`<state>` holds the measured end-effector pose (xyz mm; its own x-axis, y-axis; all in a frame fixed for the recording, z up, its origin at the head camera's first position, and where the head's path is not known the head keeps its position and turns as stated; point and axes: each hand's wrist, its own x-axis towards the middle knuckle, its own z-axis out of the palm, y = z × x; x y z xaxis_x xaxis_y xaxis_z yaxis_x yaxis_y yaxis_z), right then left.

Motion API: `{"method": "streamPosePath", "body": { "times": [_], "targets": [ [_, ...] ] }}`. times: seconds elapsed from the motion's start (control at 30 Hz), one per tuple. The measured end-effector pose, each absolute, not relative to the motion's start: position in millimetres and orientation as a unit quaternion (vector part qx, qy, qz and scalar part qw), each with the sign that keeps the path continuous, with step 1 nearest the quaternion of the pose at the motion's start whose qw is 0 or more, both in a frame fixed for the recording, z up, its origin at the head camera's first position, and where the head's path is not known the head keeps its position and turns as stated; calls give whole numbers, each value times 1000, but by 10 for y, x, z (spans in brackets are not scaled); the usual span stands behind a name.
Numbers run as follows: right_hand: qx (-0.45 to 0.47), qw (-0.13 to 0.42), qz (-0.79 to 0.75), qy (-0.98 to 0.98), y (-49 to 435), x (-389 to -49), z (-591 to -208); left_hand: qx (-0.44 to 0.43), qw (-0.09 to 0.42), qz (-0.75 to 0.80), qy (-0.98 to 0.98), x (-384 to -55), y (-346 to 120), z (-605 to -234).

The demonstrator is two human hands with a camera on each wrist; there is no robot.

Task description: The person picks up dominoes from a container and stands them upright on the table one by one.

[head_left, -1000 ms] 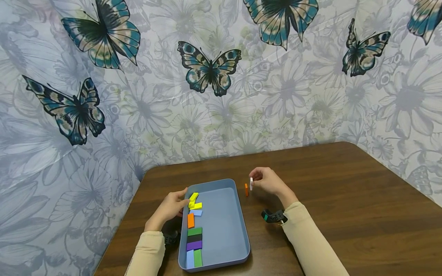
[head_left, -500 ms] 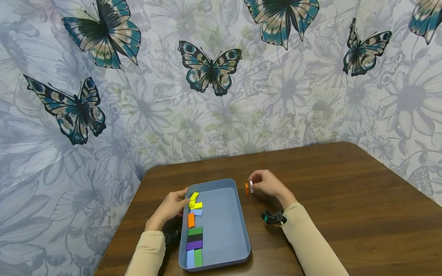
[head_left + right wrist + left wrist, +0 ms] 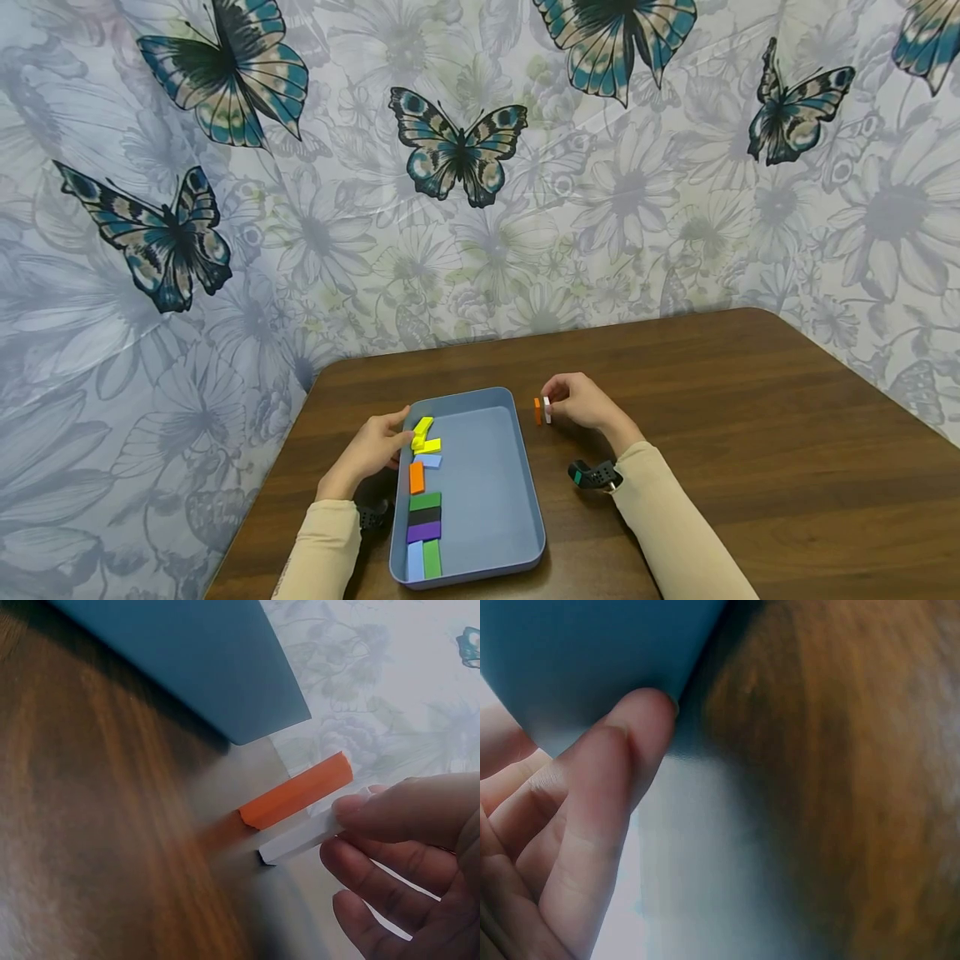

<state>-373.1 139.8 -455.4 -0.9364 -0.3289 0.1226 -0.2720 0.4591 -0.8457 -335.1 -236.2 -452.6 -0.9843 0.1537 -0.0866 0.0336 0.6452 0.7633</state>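
Observation:
My right hand (image 3: 588, 404) pinches a small white block (image 3: 296, 838) upright between thumb and fingers, its lower end close to the table. Just left of it an orange block (image 3: 298, 792) stands on end by itself, a narrow gap between the two. On the other side, my left hand (image 3: 371, 450) grips the left wall of a blue-grey tray (image 3: 487, 492), thumb over the rim. In the left wrist view, its fingers (image 3: 600, 780) lie against the tray's outer wall.
Along the tray's left side lie yellow blocks (image 3: 427, 447), light blue, orange, green, black and purple blocks (image 3: 424, 531). The brown wooden table (image 3: 720, 400) extends far to the right. Behind it hangs a floral, butterfly-patterned cloth (image 3: 600, 242).
My right hand has lowered the white block to the table beside the standing orange block. The left hand keeps its hold on the tray.

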Motion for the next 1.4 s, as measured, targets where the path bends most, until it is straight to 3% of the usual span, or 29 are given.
{"method": "streamPosePath", "body": {
  "times": [0.9,1.4],
  "targets": [
    [-188,31,-486,853,1430,-3730,-4537,52,72,416,905,-3353,-2366,-4527],
    [-184,-14,-449,874,1326,-3572,-4106,59,75,413,906,-3343,-2377,-4496]
  ]
}}
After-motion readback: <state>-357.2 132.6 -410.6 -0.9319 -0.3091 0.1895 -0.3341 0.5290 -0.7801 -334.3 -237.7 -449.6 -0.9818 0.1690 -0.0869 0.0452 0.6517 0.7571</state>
